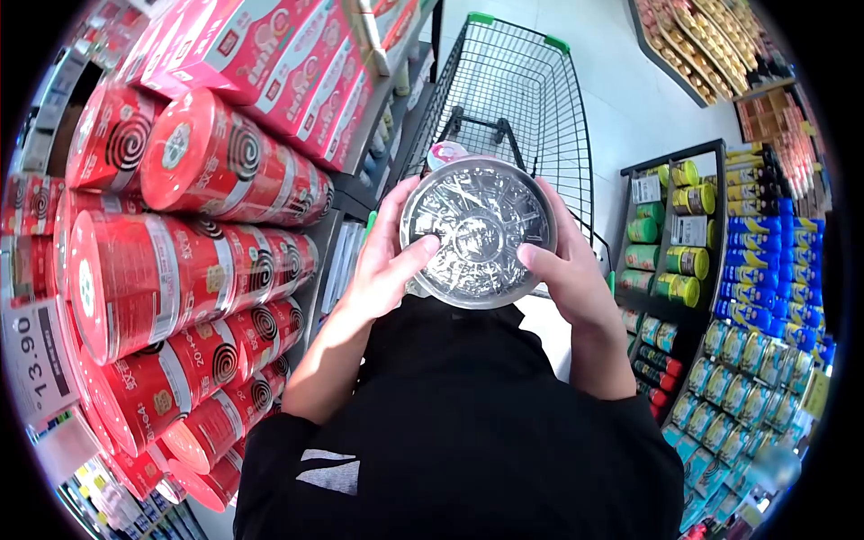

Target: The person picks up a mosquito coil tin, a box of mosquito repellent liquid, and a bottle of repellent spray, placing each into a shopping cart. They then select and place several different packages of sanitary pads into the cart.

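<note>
A round, shallow metal dish (477, 236), silver and shiny with raised rings at its centre, seems to be covered in crinkled clear film. It is held in front of my chest, its round face turned up towards me. My left hand (391, 256) grips its left edge, thumb on the face and fingers round the side. On the opposite edge my right hand (567, 256) holds it the same way. Just behind the dish, a pink and white round item (445, 153) shows partly; the rest is hidden.
A green-handled wire shopping cart (562, 117) stands ahead. To the left are stacked red tubs with black spirals (162, 279), pink boxes (288, 72) and a price tag (40, 360). A dark rack of green and yellow cans (684, 225) and blue packs (751, 261) stand right.
</note>
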The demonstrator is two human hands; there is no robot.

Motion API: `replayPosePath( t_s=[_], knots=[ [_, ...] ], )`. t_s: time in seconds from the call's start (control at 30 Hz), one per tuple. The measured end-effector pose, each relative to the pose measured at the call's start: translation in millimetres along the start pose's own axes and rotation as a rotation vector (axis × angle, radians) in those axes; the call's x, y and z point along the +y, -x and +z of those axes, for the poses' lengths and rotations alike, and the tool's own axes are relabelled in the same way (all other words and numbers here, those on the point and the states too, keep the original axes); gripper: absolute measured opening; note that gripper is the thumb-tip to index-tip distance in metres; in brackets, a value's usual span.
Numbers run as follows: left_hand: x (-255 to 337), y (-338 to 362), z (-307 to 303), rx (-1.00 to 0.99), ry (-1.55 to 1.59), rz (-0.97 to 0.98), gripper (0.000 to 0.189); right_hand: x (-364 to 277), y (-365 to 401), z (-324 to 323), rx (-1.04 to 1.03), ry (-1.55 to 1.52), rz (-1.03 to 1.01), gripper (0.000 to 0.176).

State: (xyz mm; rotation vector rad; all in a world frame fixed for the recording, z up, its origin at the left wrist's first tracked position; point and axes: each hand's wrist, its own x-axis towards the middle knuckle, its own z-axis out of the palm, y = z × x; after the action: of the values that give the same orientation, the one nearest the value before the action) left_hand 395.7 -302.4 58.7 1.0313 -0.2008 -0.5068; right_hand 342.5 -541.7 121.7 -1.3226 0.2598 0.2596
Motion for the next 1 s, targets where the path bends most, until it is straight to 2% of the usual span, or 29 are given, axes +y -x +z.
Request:
replayPosePath(
  t_s=[0.07,0.13,0.2,0.27,0.33,0.37,0.4,0.47,0.5,0.53,0.57,0.6,0.63,0.67,0.73,0.8,0.83,0.87,1.0],
  knots=[
    [-1,-5,5,-0.073,-0.069,0.077,0.084,-5,3,0,0.056,0.010,-0.014,0.102],
    [-1,-10,7,-0.107,-0.089,0.035,0.087,-4,7,-1,0.110,0.020,-0.025,0.103],
    [1,-16,13,-0.182,-0.057,0.093,0.090,-2,14,-1,0.180,0.139,-0.244,0.106],
    [1,-21,13,-0.224,-0.040,0.051,0.097,4,16,-5,0.242,0.289,-0.401,0.107],
    [3,-26,16,-0.279,0.122,-0.022,0.103,3,20,-7,0.297,0.429,-0.460,0.110],
    [-2,-28,11,-0.300,0.096,-0.050,0.107,1,23,-9,0.310,0.428,-0.463,0.110],
    [3,-29,17,-0.317,0.194,-0.112,0.103,-2,25,-12,0.322,0.513,-0.496,0.112],
    [5,-28,14,-0.301,0.145,-0.264,0.095,1,26,-17,0.390,0.637,-0.629,0.113],
    [7,-29,14,-0.306,0.141,-0.268,0.095,3,26,-20,0.381,0.678,-0.719,0.112],
    [10,-30,14,-0.337,0.172,-0.381,0.091,4,25,-23,0.371,0.719,-0.810,0.111],
    [13,-31,15,-0.366,0.203,-0.493,0.090,-1,26,-28,0.376,0.717,-0.809,0.111],
    [14,-34,19,-0.391,0.130,-0.504,0.090,-9,27,-34,0.311,0.925,-0.942,0.105],
    [16,-36,21,-0.393,0.201,-0.542,0.093,-14,27,-38,0.239,1.134,-1.069,0.099],
    [17,-37,22,-0.394,0.273,-0.579,0.096,-13,23,-37,0.170,1.050,-1.197,0.074],
    [14,-38,18,-0.428,0.316,-0.639,0.094,-18,29,-40,-0.039,1.169,-1.200,0.062],
    [10,-38,25,-0.274,0.281,-0.620,0.082,-10,26,-36,-0.093,1.216,-1.234,0.059],
    [10,-40,25,-0.295,0.294,-0.592,0.074,-7,26,-37,-0.100,1.238,-1.230,0.059],
    [9,-39,24,-0.296,0.292,-0.595,0.074,-5,27,-38,-0.107,1.261,-1.226,0.059],
    [3,-36,23,-0.314,0.385,-0.533,0.071,-8,35,-56,-0.093,1.351,-1.174,0.073]
  ],
)
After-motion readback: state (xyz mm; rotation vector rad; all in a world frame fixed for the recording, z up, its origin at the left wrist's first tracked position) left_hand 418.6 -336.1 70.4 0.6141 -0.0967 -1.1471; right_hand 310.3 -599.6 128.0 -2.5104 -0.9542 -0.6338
